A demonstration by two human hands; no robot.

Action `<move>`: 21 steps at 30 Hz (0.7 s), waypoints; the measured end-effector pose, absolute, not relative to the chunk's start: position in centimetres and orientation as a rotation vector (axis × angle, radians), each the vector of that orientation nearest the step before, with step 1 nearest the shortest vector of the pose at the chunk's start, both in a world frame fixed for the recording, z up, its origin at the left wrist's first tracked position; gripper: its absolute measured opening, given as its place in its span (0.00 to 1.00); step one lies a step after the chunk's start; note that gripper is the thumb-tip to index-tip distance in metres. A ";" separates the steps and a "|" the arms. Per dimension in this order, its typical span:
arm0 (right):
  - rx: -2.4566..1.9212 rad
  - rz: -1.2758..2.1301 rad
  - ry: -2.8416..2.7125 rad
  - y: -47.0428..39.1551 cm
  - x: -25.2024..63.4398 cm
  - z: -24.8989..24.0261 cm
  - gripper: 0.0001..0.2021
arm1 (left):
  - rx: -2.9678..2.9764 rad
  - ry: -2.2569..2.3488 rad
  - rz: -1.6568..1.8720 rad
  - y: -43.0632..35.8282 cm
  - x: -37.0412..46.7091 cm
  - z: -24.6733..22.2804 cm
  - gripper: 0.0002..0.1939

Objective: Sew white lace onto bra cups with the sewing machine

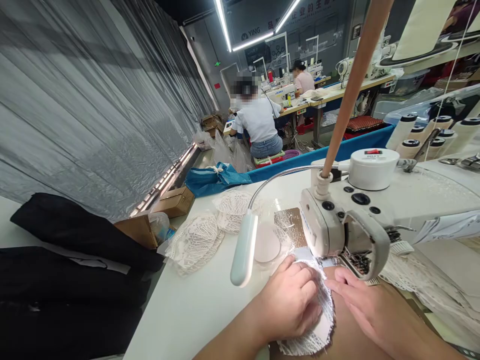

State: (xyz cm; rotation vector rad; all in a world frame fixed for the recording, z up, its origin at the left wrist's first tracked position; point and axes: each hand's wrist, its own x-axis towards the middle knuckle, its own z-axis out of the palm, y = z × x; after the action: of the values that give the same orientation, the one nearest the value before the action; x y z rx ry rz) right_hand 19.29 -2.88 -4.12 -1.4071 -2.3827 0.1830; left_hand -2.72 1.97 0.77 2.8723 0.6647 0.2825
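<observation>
A white lace-covered piece with a curved, rough-cut edge point(325, 327) lies under the head of a sewing machine point(324, 225), its far end close to the needle area. My left hand point(290, 297) rests on top of this piece with curled fingers gripping it. On the other side, my right hand point(362, 295) pinches the edge of the lace near the presser foot; the tips of its fingers partly hide the hold. The needle itself is too small to make out. Left of the machine head, a round pale pad on lace point(267, 246) sits on the white table point(176, 310).
A lamp point(243, 250) on a bendable neck hangs over the table. More lace pieces point(197, 237) lie at the left. A wooden rod point(354, 85) rises from the machine. Thread cones point(407, 130) stand at right. Two people point(258, 120) sit at machines farther back.
</observation>
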 end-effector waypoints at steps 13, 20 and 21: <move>-1.436 0.044 -2.417 -3.2 19.1 -4.0 0.23 | 2.899 0.680 0.285 2.1 -2.5 0.5 0.10; -1.422 -0.232 -2.358 -2.7 18.9 -3.8 0.26 | 2.884 0.746 0.295 2.2 -2.3 0.5 0.08; -1.412 -0.291 -2.340 -2.6 18.8 -3.8 0.26 | 2.883 0.755 0.303 2.2 -2.2 0.5 0.08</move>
State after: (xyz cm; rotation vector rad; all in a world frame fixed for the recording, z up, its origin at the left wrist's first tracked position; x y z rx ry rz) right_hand 18.82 -2.59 -3.78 -1.4120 -2.3403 -0.2912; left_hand -2.20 2.23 0.48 2.8832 0.7552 0.3029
